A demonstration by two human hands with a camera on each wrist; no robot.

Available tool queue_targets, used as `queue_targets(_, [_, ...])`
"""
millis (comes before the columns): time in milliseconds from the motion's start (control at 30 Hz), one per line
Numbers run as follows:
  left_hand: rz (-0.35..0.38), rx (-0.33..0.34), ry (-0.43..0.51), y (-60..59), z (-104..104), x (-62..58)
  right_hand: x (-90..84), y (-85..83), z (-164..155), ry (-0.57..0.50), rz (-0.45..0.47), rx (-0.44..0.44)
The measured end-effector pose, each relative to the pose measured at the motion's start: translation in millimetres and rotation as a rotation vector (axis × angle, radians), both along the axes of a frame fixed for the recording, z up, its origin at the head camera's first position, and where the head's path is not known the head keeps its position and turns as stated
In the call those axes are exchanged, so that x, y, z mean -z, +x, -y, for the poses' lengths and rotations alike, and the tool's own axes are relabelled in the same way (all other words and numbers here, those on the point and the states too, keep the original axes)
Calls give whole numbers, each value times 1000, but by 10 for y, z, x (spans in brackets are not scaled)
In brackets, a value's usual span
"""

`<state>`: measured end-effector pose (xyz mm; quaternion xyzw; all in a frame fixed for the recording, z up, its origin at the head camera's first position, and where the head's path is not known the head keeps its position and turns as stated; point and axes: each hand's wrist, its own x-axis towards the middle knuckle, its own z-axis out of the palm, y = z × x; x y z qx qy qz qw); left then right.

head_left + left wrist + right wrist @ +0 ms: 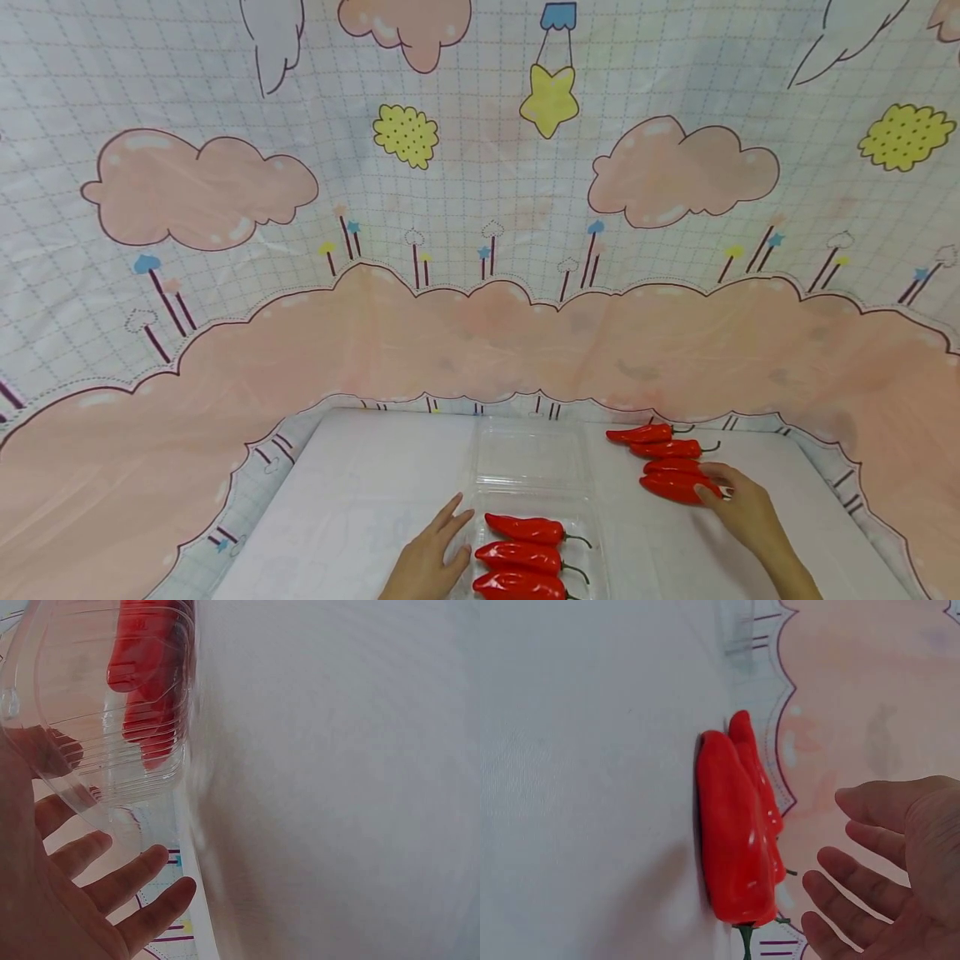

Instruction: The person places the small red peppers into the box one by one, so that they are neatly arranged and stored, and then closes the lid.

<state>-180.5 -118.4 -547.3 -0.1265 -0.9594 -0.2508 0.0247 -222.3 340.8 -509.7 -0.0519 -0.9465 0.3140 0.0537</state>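
Right now the nearest loose red pepper lies on the white table, at the near end of a row of four loose peppers right of the clear plastic container. The right hand rests just over it, fingers relaxed and spread, gripping nothing. The left hand lies flat and open against the container's left edge, where three packed peppers sit in its near half
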Motion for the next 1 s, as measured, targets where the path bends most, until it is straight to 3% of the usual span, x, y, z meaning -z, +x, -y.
queue_targets(633, [20, 11, -5, -6, 14, 8, 43, -161, -80, 73, 115, -39])
queue_targets(1000, [12, 17, -6, -12, 23, 7, 77, -293, -60, 60, 167, -89])
